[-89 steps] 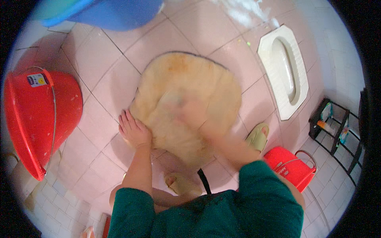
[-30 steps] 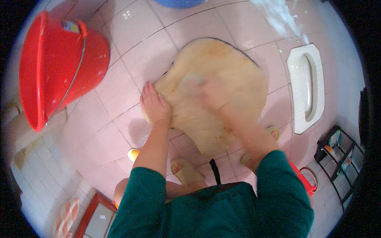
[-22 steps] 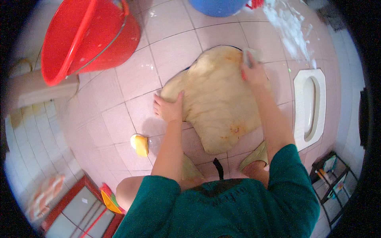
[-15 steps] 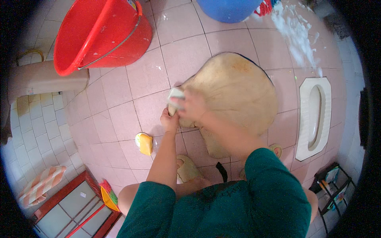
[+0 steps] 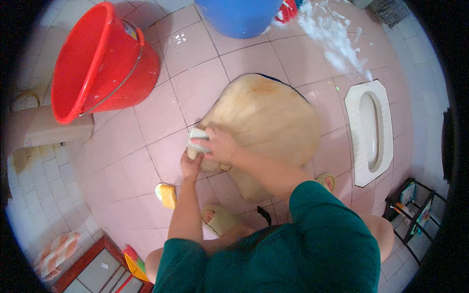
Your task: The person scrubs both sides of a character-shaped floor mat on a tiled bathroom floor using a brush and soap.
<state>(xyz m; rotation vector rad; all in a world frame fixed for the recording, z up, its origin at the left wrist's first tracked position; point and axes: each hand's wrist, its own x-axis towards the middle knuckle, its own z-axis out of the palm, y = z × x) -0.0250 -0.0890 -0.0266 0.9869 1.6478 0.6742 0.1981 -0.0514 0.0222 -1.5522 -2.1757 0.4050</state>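
Note:
A large tan fabric piece (image 5: 268,122) lies spread on the pink tiled floor in front of me, with a dark edge along its far side and a brownish stain near the top. At its left corner, my right hand (image 5: 221,146) grips a white scrubbing brush (image 5: 197,139) pressed against the cloth. Just below the brush, my left hand (image 5: 190,166) pinches that same corner of the fabric. The brush's bristles are hidden. Left of my left forearm, a yellow block (image 5: 168,196) leans on a small white round item (image 5: 159,192).
A red bucket (image 5: 117,73) stands at the far left, a blue tub (image 5: 239,17) at the far middle. White foam (image 5: 337,44) streaks the floor toward a squat toilet (image 5: 371,132) on the right. A black rack (image 5: 415,215) stands lower right. A black strap (image 5: 264,215) lies near my feet.
My view has shifted, so the whole scene sits further left and mostly lower. The brush stays at the fabric's left corner; my right hand, blurred before, now shows more sharply.

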